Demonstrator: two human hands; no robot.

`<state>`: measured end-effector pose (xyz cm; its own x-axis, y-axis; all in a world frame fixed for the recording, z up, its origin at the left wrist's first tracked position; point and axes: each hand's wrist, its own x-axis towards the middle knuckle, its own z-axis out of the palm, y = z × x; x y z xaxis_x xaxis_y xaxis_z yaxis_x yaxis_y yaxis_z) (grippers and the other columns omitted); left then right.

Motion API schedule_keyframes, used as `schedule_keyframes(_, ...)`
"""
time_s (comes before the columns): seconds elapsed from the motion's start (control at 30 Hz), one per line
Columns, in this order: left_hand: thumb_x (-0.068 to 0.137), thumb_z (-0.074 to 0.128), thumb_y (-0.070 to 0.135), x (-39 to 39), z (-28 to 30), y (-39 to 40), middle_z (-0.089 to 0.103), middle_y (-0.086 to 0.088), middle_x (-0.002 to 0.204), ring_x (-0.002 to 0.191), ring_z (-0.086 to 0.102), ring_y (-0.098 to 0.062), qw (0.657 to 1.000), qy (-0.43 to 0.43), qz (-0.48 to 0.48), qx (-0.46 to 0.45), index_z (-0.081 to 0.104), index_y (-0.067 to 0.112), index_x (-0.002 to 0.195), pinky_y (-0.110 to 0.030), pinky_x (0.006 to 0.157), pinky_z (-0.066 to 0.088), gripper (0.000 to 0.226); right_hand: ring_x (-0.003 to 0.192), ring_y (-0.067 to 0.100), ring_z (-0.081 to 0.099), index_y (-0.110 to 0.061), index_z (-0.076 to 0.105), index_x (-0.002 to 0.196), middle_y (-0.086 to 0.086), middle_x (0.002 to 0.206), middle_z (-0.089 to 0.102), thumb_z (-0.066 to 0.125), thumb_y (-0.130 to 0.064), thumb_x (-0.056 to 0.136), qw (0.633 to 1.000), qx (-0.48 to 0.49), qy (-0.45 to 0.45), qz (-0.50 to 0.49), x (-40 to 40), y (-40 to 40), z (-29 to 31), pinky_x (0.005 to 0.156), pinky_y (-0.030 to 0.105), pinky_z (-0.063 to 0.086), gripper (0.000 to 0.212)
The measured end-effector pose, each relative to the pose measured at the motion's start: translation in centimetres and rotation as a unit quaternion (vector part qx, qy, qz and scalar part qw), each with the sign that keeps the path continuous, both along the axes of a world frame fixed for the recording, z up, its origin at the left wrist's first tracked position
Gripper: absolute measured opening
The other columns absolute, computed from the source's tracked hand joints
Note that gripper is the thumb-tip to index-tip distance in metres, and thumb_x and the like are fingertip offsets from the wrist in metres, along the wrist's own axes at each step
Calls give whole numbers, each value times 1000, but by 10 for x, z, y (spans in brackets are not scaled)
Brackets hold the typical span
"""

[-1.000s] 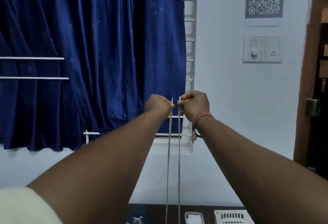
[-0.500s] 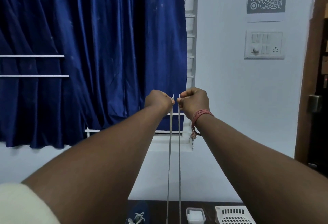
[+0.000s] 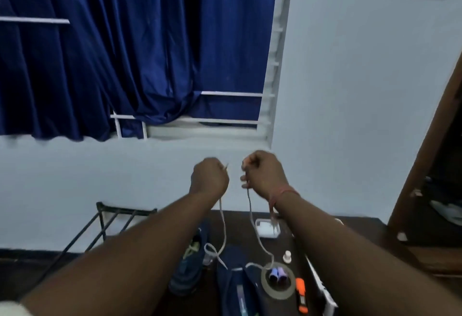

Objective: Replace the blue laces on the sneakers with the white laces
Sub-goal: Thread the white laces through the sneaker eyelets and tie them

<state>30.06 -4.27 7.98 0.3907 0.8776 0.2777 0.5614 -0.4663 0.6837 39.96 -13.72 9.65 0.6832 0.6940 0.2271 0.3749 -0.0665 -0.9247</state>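
Observation:
My left hand (image 3: pixel 209 175) and my right hand (image 3: pixel 265 171) are raised in front of the wall, a little apart, each fist gripping one end of a white lace (image 3: pixel 223 225). Both strands hang slack and curve down to a dark blue sneaker (image 3: pixel 236 288) at the bottom centre of the dark table (image 3: pixel 360 225). A second blue sneaker (image 3: pixel 190 265) lies to its left, partly hidden by my left forearm. A red thread is tied round my right wrist.
On the table are a roll of tape (image 3: pixel 278 282) with small purple items inside, an orange tool (image 3: pixel 301 293), a small white bottle (image 3: pixel 287 257) and a white box (image 3: pixel 267 227). A black metal rack (image 3: pixel 110 223) stands left. A blue curtain covers the window.
Both hands have dropped lower and moved slightly apart. The lace strands, taut and straight before, now hang slack and curved. The view has tilted down, showing the table and sneakers.

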Motion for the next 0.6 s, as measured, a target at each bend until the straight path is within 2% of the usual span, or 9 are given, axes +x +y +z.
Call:
schedule_keyframes(0.1,91,59,20,-13,-67,-13,70,-10,80,81,66,-26,998,57,-30,-19,59,16,67,-28,67,46,25,57,25,69,-11,66,68,9,67,70,47,2,81,998,-65,1,26,-3,-8,-70,59,43,60,26)
schedule_keyframes(0.23,90,60,19,-24,-143,-23,70,-15,82,85,67,-31,993,97,-26,-66,64,9,71,-36,73,50,22,57,12,65,-13,71,69,-2,60,69,56,-6,82,985,-165,-17,51,-8,-23,-150,65,34,59,22)
schedule_keyframes(0.3,91,58,18,-32,-172,-26,72,-14,87,89,67,-30,987,134,-14,-85,68,6,78,-34,74,48,20,58,2,62,-17,69,62,-9,56,65,60,-8,81,977,-203,-46,47,-11,-31,-181,66,22,56,23)
schedule_keyframes(0.37,93,52,14,-39,-195,-28,73,-13,96,96,67,-28,978,192,-13,-76,70,5,89,-32,77,46,21,54,-4,54,-21,59,51,-10,51,57,62,-11,81,969,-231,-82,43,-14,-36,-202,57,7,42,32)
schedule_keyframes(0.5,94,49,12,-45,-218,-31,72,-11,106,102,67,-24,961,261,-40,-80,70,6,100,-29,81,49,23,54,0,49,-22,50,52,-7,52,52,56,-14,81,952,-263,-145,55,-13,-36,-228,56,13,39,31)
schedule_keyframes(0.6,94,51,16,-43,-223,-37,72,-12,104,99,67,-24,958,258,-64,-111,70,11,93,-28,80,48,19,65,13,61,-16,63,63,0,65,65,56,-18,81,951,-265,-150,50,-17,-34,-236,65,30,48,19)
